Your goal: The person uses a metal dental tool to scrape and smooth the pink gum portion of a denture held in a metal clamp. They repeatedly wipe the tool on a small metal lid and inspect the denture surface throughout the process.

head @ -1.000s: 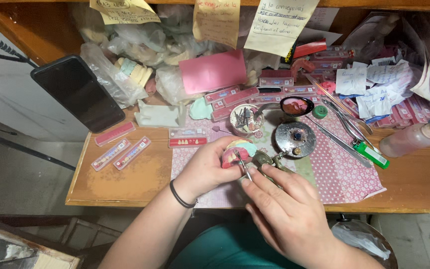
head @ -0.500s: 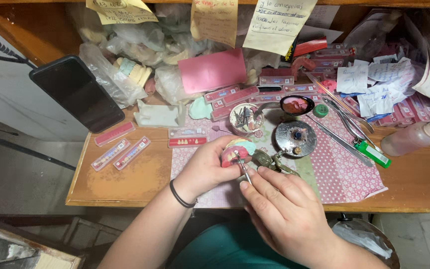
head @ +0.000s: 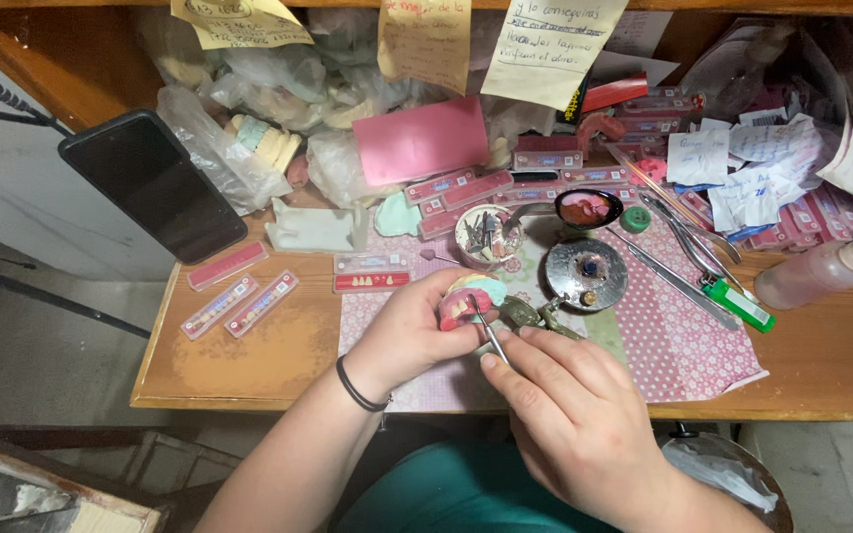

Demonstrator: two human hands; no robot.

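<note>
Since the earlier frames little has shifted: both hands have stayed at the same spot over the patterned mat [head: 683, 345], the tool tip only slightly re-angled.

The denture model [head: 468, 298], pink with a row of teeth, sits clasped in the left hand [head: 409, 334], just above the near edge of the tabletop [head: 249, 365]. The right hand [head: 577, 419] pinches a thin metal tool [head: 487, 336], its tip touching the model's teeth.

A slip of that tip looks the likeliest trouble: pressed too hard it could knock a tooth loose or gouge the pink base, and a loose tooth would be easily lost among the clutter.

Just behind the model stands a small cup of burs [head: 486, 235]; to the model's right a round metal dish [head: 584, 274]. An elbow or wrist swinging out could tip either. Left of the model lie tooth strips [head: 239, 304], and further left a phone [head: 153, 184] overhangs the tabletop's edge, open to a nudge.
</note>
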